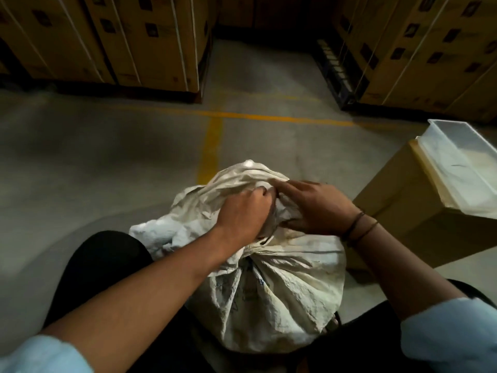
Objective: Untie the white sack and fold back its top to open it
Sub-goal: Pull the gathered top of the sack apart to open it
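Observation:
A full white woven sack (279,297) stands on the floor between my knees. Its neck is bunched tight at a tie (252,253), and the loose top flap (236,181) fans out away from me above it. My left hand (242,214) is closed on the gathered cloth just above the tie. My right hand (317,208) pinches the same bunch of cloth from the right, with the index finger stretched over the top. The fingertips of both hands are partly buried in the folds.
A brown cardboard box (398,208) stands close on the right with a clear plastic tray (481,170) lying on top. Stacked strapped cartons on pallets (150,44) line the far side of the concrete floor. Yellow lines (212,146) mark the floor ahead.

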Action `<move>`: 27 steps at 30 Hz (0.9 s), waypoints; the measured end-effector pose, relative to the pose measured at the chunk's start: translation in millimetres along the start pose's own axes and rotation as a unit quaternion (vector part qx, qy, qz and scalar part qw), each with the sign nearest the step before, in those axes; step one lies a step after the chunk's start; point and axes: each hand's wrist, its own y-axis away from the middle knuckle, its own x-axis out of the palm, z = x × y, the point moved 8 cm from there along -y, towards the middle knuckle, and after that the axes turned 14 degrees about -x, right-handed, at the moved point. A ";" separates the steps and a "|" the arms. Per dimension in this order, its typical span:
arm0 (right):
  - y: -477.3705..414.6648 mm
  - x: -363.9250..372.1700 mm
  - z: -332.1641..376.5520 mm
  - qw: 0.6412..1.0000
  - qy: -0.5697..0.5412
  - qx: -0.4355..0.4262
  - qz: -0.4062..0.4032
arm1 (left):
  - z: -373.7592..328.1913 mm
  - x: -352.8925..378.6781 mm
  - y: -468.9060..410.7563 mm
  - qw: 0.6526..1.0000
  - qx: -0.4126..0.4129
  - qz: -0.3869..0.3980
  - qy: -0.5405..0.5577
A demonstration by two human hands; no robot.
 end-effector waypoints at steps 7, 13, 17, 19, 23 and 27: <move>17.4 13.4 -21.6 0.985 0.137 0.089 -0.063 | 27.0 35.8 -2.5 0.899 -0.102 0.355 0.235; 35.8 33.8 -44.8 0.981 0.128 0.117 -0.081 | 47.3 39.7 9.0 0.931 -0.036 0.362 0.036; 22.4 14.0 -28.3 0.998 0.039 0.048 -0.007 | 18.1 30.2 1.9 0.986 0.015 0.162 -0.028; 15.7 -8.7 7.2 0.997 -0.055 -0.038 -0.040 | -3.9 18.7 5.7 0.993 0.095 0.071 -0.019; 8.6 -0.2 33.7 0.980 -0.188 -0.046 -0.043 | -41.9 10.0 30.6 0.972 0.229 -0.032 0.049; 22.0 36.4 1.7 0.990 -0.137 0.041 -0.014 | -26.7 44.6 23.6 0.974 0.029 0.218 0.063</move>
